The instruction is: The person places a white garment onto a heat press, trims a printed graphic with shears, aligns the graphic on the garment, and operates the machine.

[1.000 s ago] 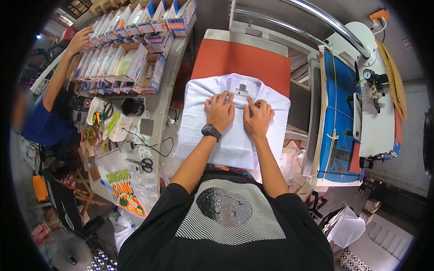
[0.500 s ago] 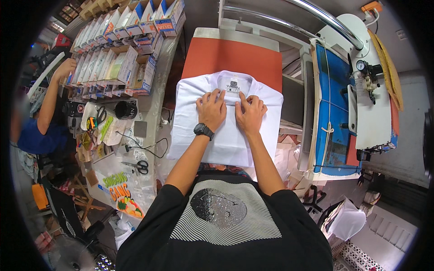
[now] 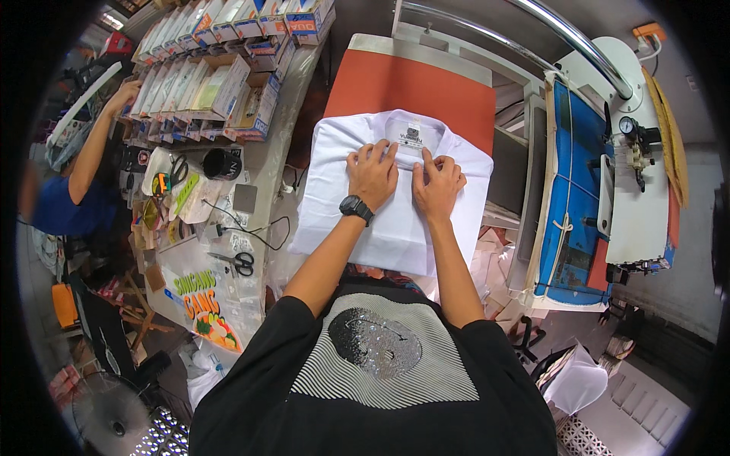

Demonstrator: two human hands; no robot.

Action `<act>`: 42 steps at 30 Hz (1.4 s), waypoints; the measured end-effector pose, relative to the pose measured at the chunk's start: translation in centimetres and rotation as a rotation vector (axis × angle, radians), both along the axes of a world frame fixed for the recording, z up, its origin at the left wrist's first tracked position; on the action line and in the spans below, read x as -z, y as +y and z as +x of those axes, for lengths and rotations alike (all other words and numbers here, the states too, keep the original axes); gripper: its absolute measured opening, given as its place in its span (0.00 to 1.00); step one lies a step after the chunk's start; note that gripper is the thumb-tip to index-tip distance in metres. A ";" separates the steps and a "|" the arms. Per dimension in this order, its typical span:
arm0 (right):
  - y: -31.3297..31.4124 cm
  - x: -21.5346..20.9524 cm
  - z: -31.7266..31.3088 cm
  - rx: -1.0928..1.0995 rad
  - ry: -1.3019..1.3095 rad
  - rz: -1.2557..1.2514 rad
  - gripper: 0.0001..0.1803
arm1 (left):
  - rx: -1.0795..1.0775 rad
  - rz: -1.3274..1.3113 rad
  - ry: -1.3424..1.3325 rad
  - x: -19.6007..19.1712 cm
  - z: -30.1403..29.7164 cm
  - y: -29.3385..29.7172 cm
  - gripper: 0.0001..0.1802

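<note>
A white T-shirt (image 3: 403,239) is spread over an orange-red pad (image 3: 411,80) in front of me, its neckline toward the far side. Inside the neck shows a grey printed label (image 3: 411,135). My left hand (image 3: 373,176), with a black watch (image 3: 356,208) at the wrist, rests on the fabric just below the left of the collar, fingers extended. To the right of the label, my right hand (image 3: 438,186) lies on the shirt with its fingers spread and slightly bent. Both palms face down on the cloth, and neither hand grasps anything visible.
Right of the pad stands a press machine with a blue panel (image 3: 566,190) and a pressure gauge (image 3: 626,125). On the left table are filled cardboard boxes (image 3: 228,83), a black mug (image 3: 222,163), scissors (image 3: 242,264) and a colourful print (image 3: 205,304). Another person's arm (image 3: 90,156) reaches toward the boxes.
The whole view has shifted, so the shirt, pad and tables appear farther right and slightly higher. Both hands stay at the collar, with only slight finger movement.
</note>
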State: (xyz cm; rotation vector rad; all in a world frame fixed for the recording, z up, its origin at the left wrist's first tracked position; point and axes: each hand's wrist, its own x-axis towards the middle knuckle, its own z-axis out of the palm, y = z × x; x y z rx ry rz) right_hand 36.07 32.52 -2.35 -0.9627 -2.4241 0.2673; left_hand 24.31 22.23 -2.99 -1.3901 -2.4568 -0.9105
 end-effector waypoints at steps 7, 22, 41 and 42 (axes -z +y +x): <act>-0.1 -0.1 -0.1 -0.011 0.013 0.012 0.19 | -0.009 0.021 0.018 0.3 -0.1 0.1 0.23; -0.1 0.3 0.0 0.004 0.012 0.008 0.18 | -0.006 0.013 0.035 0.4 -0.1 -0.1 0.21; 0.0 0.6 -0.5 -0.005 0.018 0.069 0.17 | 0.005 0.027 -0.024 0.3 -0.7 -0.2 0.21; 0.0 0.7 -0.5 -0.004 0.015 0.065 0.17 | 0.007 0.027 -0.036 0.4 -0.8 -0.2 0.21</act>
